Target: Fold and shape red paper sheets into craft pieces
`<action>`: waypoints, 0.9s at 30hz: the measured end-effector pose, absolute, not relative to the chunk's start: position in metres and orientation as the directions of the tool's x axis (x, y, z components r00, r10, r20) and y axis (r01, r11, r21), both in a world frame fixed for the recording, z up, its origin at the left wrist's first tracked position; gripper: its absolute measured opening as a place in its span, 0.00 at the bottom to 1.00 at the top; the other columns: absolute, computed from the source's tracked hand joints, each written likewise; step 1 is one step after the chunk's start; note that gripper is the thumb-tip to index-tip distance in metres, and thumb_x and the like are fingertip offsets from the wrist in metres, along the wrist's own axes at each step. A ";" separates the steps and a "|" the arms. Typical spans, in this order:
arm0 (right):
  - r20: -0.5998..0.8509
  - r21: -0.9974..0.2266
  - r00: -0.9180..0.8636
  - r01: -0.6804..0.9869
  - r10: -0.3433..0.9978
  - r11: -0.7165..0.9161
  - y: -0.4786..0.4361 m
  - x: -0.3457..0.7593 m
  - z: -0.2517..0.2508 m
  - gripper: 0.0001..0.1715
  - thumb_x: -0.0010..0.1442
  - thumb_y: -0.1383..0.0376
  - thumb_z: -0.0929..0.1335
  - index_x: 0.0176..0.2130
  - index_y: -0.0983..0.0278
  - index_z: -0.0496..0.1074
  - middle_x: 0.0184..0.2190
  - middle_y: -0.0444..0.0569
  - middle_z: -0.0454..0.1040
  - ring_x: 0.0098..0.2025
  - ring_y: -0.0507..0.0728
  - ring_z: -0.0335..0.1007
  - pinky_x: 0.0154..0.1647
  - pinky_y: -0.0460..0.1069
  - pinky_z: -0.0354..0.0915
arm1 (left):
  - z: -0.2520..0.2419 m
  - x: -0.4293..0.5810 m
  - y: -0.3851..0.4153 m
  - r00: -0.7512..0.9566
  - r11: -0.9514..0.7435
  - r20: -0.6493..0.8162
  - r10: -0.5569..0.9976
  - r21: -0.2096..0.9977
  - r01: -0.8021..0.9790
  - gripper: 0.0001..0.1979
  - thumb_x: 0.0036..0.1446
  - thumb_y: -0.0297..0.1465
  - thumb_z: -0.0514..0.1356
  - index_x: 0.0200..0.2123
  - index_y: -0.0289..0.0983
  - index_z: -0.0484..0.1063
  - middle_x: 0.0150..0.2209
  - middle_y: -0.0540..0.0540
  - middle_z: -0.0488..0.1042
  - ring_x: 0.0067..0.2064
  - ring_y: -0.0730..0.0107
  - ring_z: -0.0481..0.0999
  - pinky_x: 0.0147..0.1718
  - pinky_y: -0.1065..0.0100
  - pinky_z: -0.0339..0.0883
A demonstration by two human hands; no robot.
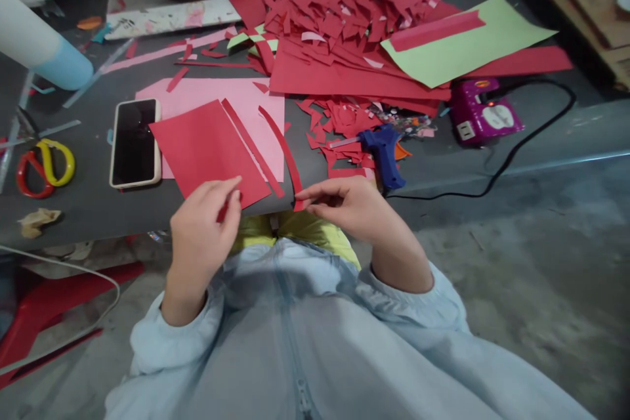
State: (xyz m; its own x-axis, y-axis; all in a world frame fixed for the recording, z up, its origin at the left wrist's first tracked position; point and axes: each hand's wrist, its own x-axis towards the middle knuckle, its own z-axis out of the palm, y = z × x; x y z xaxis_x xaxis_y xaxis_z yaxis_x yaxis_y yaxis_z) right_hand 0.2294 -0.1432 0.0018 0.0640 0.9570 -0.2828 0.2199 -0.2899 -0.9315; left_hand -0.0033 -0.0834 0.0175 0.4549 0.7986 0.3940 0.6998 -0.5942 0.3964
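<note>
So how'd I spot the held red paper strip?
On the grey tabletop, find the pink paper sheet. Crossing its right edge, the narrow red paper strip ends in the right hand. Unlike the straight red paper strip beside it, it curves.

Counter, left to right: scissors, phone, paper sheet atop lower sheet, paper strip, glue gun, socket block. Scrap heap farther back.

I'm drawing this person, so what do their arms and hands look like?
The left hand and right hand are bare: no gloves or rings show. The sleeves are pale blue, loose and wrinkly, puffing out around gathered cuffs.
</note>
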 end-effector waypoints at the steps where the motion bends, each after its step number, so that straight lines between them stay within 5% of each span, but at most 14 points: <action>1: -0.278 -0.931 0.070 0.224 0.958 -0.287 -0.145 0.230 0.003 0.12 0.48 0.67 0.71 0.35 0.64 0.82 0.29 0.50 0.82 0.30 0.55 0.77 0.32 0.49 0.71 | 0.017 0.001 -0.085 0.495 -0.623 0.384 0.780 0.393 0.677 0.13 0.66 0.30 0.54 0.47 0.37 0.77 0.42 0.46 0.82 0.43 0.68 0.80 0.46 0.68 0.72; 9: -0.328 -0.913 0.061 0.235 0.943 -0.333 -0.165 0.235 0.018 0.08 0.50 0.60 0.74 0.28 0.62 0.81 0.25 0.49 0.80 0.25 0.54 0.72 0.24 0.47 0.66 | 0.006 0.029 -0.085 0.768 -0.800 0.259 0.586 0.335 0.498 0.17 0.67 0.27 0.51 0.54 0.35 0.74 0.48 0.41 0.80 0.50 0.60 0.75 0.50 0.58 0.72; 14: -0.395 -0.908 -0.044 0.169 0.918 -0.383 -0.179 0.237 0.025 0.09 0.50 0.59 0.74 0.27 0.63 0.80 0.21 0.47 0.78 0.21 0.51 0.69 0.21 0.46 0.63 | -0.002 0.042 -0.083 0.806 -0.827 0.208 0.554 0.246 0.505 0.20 0.65 0.26 0.52 0.58 0.34 0.71 0.58 0.39 0.75 0.56 0.52 0.70 0.52 0.50 0.70; 21: -0.518 -0.855 -0.146 0.075 0.843 -0.513 -0.190 0.242 0.034 0.10 0.48 0.58 0.76 0.28 0.63 0.80 0.21 0.49 0.78 0.20 0.51 0.67 0.19 0.45 0.62 | -0.012 0.041 -0.085 0.809 -0.842 0.237 0.538 0.185 0.506 0.20 0.65 0.23 0.50 0.56 0.27 0.71 0.56 0.33 0.76 0.56 0.54 0.75 0.55 0.54 0.72; 27: -0.322 -0.942 0.059 0.081 0.945 -0.326 -0.171 0.236 0.031 0.10 0.50 0.59 0.76 0.25 0.63 0.77 0.21 0.45 0.72 0.23 0.50 0.61 0.22 0.47 0.58 | -0.020 0.036 -0.087 0.841 -0.883 0.270 0.469 0.121 0.454 0.19 0.66 0.25 0.50 0.56 0.27 0.71 0.57 0.33 0.75 0.60 0.54 0.74 0.61 0.51 0.67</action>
